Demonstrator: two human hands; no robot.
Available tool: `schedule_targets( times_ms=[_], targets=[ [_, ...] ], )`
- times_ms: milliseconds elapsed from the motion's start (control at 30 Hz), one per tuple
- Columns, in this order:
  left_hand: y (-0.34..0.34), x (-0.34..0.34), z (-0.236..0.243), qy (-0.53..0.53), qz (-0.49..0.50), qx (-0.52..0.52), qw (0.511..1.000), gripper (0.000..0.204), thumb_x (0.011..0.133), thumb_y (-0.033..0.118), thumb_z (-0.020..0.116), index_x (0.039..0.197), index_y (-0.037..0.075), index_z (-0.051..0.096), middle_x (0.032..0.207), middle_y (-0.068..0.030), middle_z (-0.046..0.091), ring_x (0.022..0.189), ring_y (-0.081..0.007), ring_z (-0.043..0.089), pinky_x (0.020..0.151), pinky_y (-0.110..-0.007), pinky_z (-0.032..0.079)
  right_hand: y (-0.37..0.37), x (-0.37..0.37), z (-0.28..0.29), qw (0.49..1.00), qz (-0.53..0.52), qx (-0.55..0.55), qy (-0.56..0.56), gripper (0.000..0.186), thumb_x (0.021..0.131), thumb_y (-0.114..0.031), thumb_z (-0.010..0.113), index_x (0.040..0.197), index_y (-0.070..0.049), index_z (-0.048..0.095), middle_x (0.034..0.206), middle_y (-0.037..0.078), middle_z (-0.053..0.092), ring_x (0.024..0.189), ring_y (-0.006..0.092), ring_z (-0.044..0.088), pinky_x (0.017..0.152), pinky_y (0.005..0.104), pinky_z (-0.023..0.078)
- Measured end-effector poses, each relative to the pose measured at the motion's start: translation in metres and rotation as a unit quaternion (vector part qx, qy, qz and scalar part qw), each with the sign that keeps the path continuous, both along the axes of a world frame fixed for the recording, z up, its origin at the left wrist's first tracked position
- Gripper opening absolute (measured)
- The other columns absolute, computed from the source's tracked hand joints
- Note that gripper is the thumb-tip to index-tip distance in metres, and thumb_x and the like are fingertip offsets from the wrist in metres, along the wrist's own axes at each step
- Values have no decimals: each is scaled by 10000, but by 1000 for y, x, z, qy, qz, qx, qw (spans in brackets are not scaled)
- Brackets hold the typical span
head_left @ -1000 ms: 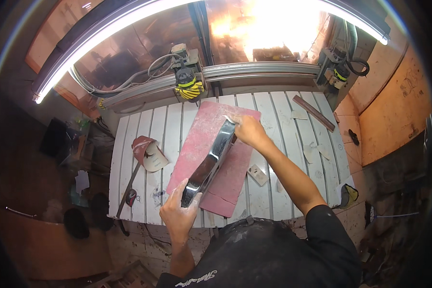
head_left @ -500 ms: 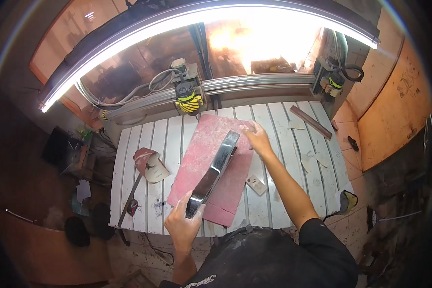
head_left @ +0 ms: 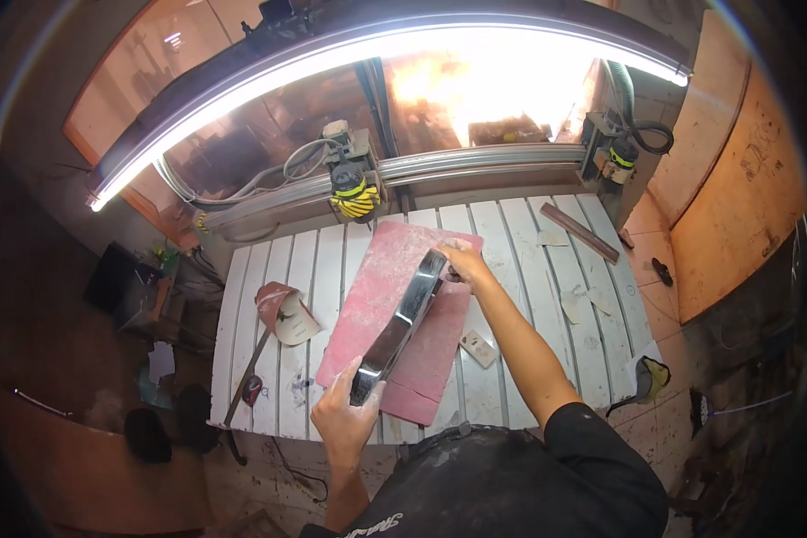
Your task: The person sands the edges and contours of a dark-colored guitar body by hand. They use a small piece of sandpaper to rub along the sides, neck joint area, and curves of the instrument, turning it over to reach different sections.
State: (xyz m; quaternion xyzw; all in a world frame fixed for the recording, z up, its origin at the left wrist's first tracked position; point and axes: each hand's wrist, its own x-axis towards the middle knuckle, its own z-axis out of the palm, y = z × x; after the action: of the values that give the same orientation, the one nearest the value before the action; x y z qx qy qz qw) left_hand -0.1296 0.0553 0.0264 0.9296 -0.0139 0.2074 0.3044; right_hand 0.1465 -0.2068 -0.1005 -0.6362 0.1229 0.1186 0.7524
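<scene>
Left hand (head_left: 343, 420) is grasping the glossy dark strip (head_left: 407, 321) at seven o'clock, right hand (head_left: 463, 262) at one; it's seeming stiff, slippery, probably light, favouring end holds

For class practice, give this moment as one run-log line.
left grip: holding black strip, near end; right grip: at far end; beneath: pink board

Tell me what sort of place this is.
Probably a small workshop for shaping or sanding parts: what looks like a motorised tool head hangs on a metal rail at the far side of a slatted white worktable, where a curled, sandpaper-like sheet lies.
</scene>
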Motion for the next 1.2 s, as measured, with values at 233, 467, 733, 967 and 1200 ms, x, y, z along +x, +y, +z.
schedule_targets(
  times_ms=[233, 467, 733, 967, 1200],
  targets=[
    [11, -4, -3, -11, 18, 15, 1000, 548, 784, 250, 909, 1284, 91, 751, 1129, -154, 793, 981, -345, 777, 838, -414, 602, 1, -38, -38, 995, -78, -55, -14, 221, 974, -122, 609, 1155, -43, 708, 770, 20, 591, 565, 134, 532, 526, 298, 476],
    [24, 1, 0, 8, 48, 19, 999, 526, 790, 305, 903, 1254, 105, 755, 1145, -134, 789, 1006, -343, 768, 861, -421, 596, 19, -80, 29, 827, -92, -337, -441, 512, 868, -28, 555, 1357, -57, 704, 1328, 159, 725, 1216, 369, 691, 1049, 401, 544],
    [17, 9, -7, -15, 66, 17, 998, 501, 747, 315, 917, 1180, 111, 770, 1045, -125, 796, 942, -337, 769, 834, -428, 593, 62, -135, 59, 786, 104, -472, -385, 549, 844, 29, 607, 1367, -99, 709, 1415, 153, 693, 1268, 371, 673, 1073, 415, 545],
    [11, 3, -5, 9, 79, 27, 996, 470, 774, 345, 898, 1159, 110, 765, 1015, -107, 792, 885, -353, 763, 759, -460, 597, 102, -206, 79, 846, 215, -207, -442, 647, 833, 77, 507, 1442, -78, 663, 1485, 228, 629, 1406, 389, 586, 1218, 407, 443],
    [15, 0, -6, 24, 104, 13, 994, 458, 775, 349, 893, 1143, 106, 773, 1002, -112, 793, 872, -358, 765, 757, -460, 605, 103, -214, 92, 864, 216, -226, -394, 603, 845, 141, 473, 1376, -32, 702, 1442, 249, 655, 1395, 371, 606, 1201, 399, 449]
  ],
)
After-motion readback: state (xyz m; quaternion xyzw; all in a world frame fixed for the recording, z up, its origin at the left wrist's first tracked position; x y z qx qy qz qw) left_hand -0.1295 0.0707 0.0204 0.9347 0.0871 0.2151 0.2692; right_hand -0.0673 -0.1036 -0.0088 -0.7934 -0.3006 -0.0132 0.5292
